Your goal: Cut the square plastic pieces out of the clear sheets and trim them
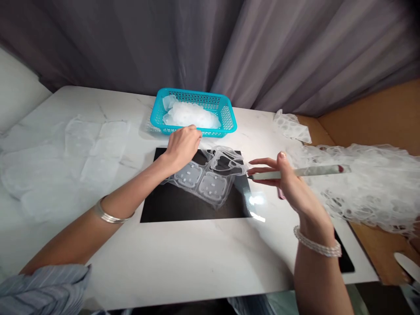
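Observation:
My left hand is closed, its fingertips at the near rim of the blue plastic basket; what the fingers hold, if anything, is hidden. White translucent pieces are heaped in that basket. Under my left hand, a clear molded sheet lies on a black mat, with square panels showing. My right hand grips a pale pen-shaped tool, its dark tip pointing left and its reddish end to the right. Loose cut strips of clear material rise from the sheet to my right fingertips.
Translucent flat sheets cover the table's left side. A big pile of clear, holed scrap fills the right, beside a brown cardboard wall. Another scrap piece lies at the back right. A grey curtain hangs behind the table.

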### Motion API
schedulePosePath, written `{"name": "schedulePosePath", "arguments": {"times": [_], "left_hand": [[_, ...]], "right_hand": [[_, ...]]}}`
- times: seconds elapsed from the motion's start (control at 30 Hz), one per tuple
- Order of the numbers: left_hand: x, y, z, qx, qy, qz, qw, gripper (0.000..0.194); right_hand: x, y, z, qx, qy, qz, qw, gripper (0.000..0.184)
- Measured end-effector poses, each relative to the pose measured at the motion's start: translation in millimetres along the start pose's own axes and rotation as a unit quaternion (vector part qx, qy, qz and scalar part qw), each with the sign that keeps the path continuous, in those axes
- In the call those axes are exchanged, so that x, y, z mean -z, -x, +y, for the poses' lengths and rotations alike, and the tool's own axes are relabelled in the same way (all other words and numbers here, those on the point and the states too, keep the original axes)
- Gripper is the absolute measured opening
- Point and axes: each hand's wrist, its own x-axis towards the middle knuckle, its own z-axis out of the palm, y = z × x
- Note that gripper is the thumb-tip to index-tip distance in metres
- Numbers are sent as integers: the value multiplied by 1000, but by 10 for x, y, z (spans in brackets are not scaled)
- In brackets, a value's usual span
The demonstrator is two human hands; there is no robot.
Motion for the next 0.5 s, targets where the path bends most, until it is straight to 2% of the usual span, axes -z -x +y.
{"name": "schedulePosePath", "arguments": {"times": [0.13,0.23,0.3,0.37,0.43,0.5], "left_hand": [[-59,-136,206,-9,-10,3,1000,34],[-73,-10,304,-40,-1,-9,999,40],[-72,270,358,-73,1,-14,997,42],[-98,684,423,-124,-15,-11,992,38],[-162,1136,503,-182,-48,-15,982,30],[-250,1507,584,-199,-94,-1,975,31]], "right_hand": [[47,-42,193,-7,-26,83,996,73],[-99,21,298,54,-11,95,994,64],[-259,89,336,106,4,81,991,48],[-423,157,366,140,11,36,989,33],[-555,208,401,157,24,-28,987,27],[-638,239,435,168,54,-89,980,24]]}}
